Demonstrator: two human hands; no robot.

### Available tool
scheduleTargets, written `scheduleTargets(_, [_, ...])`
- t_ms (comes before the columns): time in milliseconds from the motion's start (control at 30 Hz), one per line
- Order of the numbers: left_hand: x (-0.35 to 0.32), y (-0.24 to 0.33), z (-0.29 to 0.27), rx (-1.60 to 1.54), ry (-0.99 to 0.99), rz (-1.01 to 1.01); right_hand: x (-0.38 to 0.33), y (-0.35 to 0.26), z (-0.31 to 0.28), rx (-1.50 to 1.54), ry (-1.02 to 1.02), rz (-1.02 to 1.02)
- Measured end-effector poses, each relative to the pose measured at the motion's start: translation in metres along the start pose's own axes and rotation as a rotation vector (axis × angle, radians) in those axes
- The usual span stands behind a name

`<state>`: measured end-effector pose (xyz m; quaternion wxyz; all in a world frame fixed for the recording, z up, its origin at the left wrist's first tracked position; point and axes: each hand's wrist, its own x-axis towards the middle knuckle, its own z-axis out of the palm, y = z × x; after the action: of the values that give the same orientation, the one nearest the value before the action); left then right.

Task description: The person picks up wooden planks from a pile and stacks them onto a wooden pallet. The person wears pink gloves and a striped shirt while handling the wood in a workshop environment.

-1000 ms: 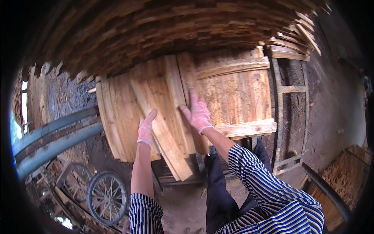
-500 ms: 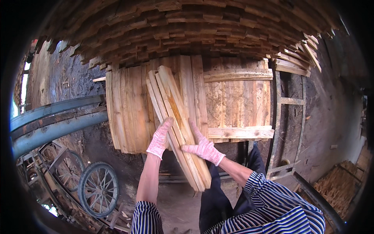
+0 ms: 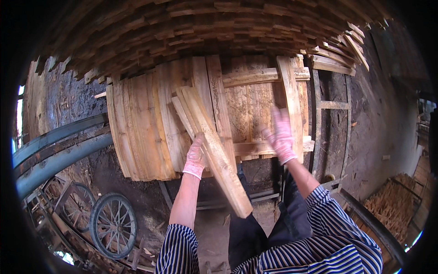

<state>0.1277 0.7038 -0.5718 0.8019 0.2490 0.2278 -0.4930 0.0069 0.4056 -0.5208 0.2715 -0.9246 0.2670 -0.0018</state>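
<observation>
Both my hands wear pink-and-white knitted gloves. My left hand [image 3: 195, 157] is closed around a small bundle of wooden strips [image 3: 212, 150], which slants from upper left down toward my legs. On the right, my right hand [image 3: 281, 139] has its fingers spread and blurred, holding nothing. Just beyond its fingertips a single wooden slat [image 3: 291, 96] lies across the two crosswise strips, the far strip [image 3: 251, 77] and the near strip [image 3: 255, 148]. Under the left hand's bundle, wooden boards [image 3: 141, 128] lie side by side over the left half of the stack.
A tall pile of stacked wood [image 3: 200, 32] rises along the far side. Blue metal pipes [image 3: 68, 148] come in from the left, above a spoked cart wheel [image 3: 113, 226]. A metal frame [image 3: 333, 105] and a heap of wood strips [image 3: 390, 210] are on the right.
My right hand has let go of the bundle and moved right. A slat now lies across the crosswise strips. The bundle in my left hand is thinner.
</observation>
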Motion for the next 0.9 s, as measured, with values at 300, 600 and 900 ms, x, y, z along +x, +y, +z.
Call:
scheduleTargets(300, [-0.009,-0.030,0.040,0.307,0.384,0.105,-0.056,-0.127,0.025,0.750,-0.482,0.268])
scheduleTargets(600, [-0.002,0.061,0.008,0.361,0.531,0.161,0.041,-0.070,0.060,0.177,-0.163,0.256])
scheduleTargets(900, [0.005,0.054,0.013,0.311,0.482,0.084,0.018,-0.123,0.064,0.166,0.071,-0.207])
